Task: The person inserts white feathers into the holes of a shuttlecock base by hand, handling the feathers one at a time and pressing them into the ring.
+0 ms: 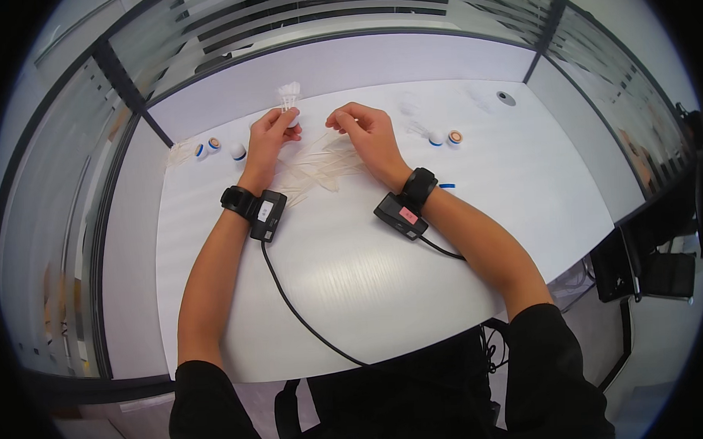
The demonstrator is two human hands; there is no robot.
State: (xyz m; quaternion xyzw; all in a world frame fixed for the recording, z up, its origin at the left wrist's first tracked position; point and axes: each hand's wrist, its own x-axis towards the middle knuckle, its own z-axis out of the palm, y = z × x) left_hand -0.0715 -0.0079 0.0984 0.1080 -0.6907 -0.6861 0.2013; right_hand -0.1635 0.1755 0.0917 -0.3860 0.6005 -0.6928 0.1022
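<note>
Upright in my left hand (271, 137) is a white shuttlecock (289, 96), its feathers pointing away from me and its base partly covered by my fingers. My right hand (370, 134) hovers a short way to the right, fingers curled in and thumb near the fingertips. Whether a thin feather is pinched there cannot be made out. Between and below both hands, a loose pile of pale feathers (323, 172) lies on the white table. Close to my left hand stands a white shuttlecock base (238, 151) with a dark blue band.
Two more bases (207, 148) and some pale feathers (180, 153) lie at the far left. Right of my right hand are a base (435, 139), another base (455, 138) and a blue strip (447, 186). A cable hole (506, 98) and partition walls (346, 65) edge the table.
</note>
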